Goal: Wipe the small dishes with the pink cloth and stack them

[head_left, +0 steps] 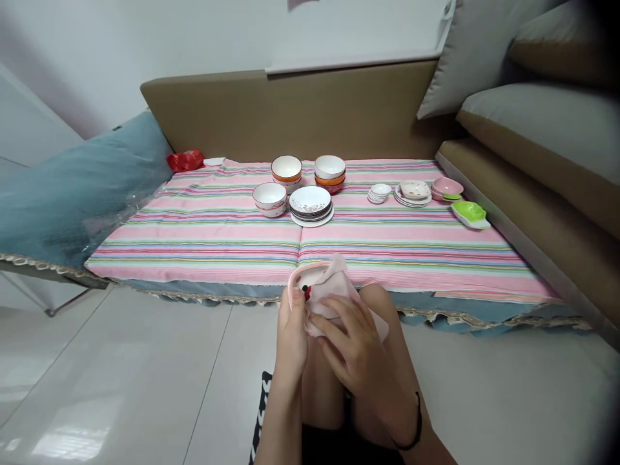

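Note:
Above my knees, my left hand grips a whitish dish with a pink rim and a dark and red design inside. The dish is tilted, and its depth is hard to judge because much of it is covered. A thin pale pink cloth lies across its inner face. My right hand presses this cloth against the dish with bent fingers, and a corner hangs out to the right. A dark band circles my right wrist.
On the striped cloth stand stacked bowls, more bowls, a bowl, plates, small saucers, pink bowls and a green dish. Cushions rise at right; a red bundle sits back left.

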`<control>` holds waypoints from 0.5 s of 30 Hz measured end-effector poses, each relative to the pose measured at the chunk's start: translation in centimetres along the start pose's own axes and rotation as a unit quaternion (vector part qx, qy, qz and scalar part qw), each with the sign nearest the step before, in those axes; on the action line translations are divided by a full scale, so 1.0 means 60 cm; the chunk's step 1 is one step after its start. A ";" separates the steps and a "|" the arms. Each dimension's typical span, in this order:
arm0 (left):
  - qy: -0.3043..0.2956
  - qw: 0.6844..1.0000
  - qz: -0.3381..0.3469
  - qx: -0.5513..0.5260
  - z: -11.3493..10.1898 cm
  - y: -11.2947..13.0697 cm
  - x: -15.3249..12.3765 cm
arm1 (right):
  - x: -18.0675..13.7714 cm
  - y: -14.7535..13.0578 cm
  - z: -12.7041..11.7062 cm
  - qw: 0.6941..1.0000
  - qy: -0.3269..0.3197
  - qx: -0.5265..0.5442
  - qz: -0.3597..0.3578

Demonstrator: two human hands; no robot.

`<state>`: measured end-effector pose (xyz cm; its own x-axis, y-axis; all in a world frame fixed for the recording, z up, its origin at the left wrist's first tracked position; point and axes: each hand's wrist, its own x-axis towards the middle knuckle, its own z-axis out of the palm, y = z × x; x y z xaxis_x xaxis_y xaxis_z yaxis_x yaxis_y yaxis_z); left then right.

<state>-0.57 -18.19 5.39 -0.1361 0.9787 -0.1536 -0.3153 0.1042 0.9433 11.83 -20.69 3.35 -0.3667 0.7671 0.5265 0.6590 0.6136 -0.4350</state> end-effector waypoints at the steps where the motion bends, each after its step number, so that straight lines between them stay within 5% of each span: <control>1: -0.010 1.000 -0.002 -0.001 0.001 0.001 -0.002 | -0.002 0.003 -0.003 1.000 0.002 -0.020 0.004; 15: 0.067 0.997 0.029 -0.037 0.015 0.017 -0.041 | -0.009 -0.064 -0.014 0.996 0.064 0.034 -0.042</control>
<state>0.31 -20.32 6.99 -0.2789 0.9498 -0.1419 -0.3710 0.0297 0.9281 10.04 -23.61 5.38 -0.3295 0.6847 0.6501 0.5820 0.6895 -0.4312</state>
